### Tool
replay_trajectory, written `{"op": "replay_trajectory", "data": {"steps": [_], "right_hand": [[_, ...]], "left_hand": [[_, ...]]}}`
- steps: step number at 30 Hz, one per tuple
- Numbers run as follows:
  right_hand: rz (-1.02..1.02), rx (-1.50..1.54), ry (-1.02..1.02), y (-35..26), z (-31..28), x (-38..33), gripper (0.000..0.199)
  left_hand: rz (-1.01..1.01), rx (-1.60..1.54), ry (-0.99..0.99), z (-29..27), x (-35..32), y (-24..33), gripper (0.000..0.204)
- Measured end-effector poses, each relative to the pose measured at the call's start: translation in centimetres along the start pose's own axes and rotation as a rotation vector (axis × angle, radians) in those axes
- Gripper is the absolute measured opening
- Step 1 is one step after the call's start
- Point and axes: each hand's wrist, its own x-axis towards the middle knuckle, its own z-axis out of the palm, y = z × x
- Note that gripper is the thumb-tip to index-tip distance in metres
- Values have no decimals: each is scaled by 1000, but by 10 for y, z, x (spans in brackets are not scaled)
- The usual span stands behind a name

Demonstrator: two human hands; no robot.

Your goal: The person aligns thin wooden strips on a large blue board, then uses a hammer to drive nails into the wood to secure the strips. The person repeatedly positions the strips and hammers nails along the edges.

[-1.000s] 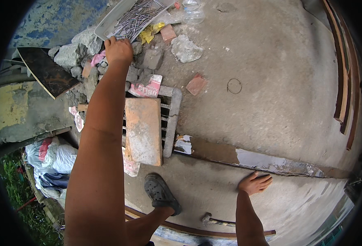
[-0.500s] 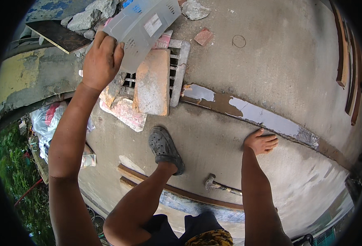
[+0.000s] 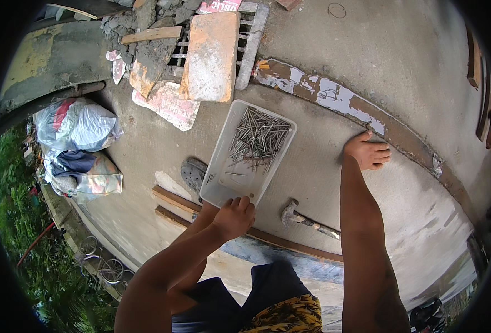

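My left hand [image 3: 235, 217] grips the near rim of a translucent plastic container [image 3: 216, 186], just in front of me. A heap of loose nails [image 3: 259, 136] lies toward the container's far end, with a few strays nearer my fingers. My right hand [image 3: 366, 151] rests with its fingers stretched out on the concrete, beside a long wooden strip [image 3: 406, 137] with patches of pale covering. Between the container and my right forearm lies a hammer [image 3: 306, 220] on the ground. My shoe [image 3: 193, 174] is partly hidden behind the container.
A dusty board [image 3: 211, 58] covers part of a grate [image 3: 252, 44], with rubble [image 3: 126, 36] next to it. Filled plastic bags [image 3: 79, 127] stand at the left. Wooden slats [image 3: 290, 252] lie near my legs, and more lumber [image 3: 473, 58] at the far right.
My left hand has brought the container from the far left rubble down in front of me, tipping it level so the nails show. My right hand remains on the concrete by the strip.
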Motion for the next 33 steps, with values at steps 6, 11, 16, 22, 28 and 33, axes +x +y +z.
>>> {"op": "replay_trajectory", "data": {"steps": [6,11,16,22,28,33], "right_hand": [[2,30,-4,1,-3,1,94],[2,52,34,-1,0,1,93],[5,36,34,-4,3,2,92],[7,25,51,2,9,4,93],[15,23,52,2,2,8,92],[-1,20,33,2,1,0,92]], "left_hand": [[-33,-246,127,17,37,-11,21],[-136,-158,578,-30,117,-61,53],[-333,-64,388,-19,151,-59,63],[-293,-20,-167,28,64,-49,52],[-158,-168,335,-12,96,-54,65],[-276,68,358,-14,167,-56,76]]}}
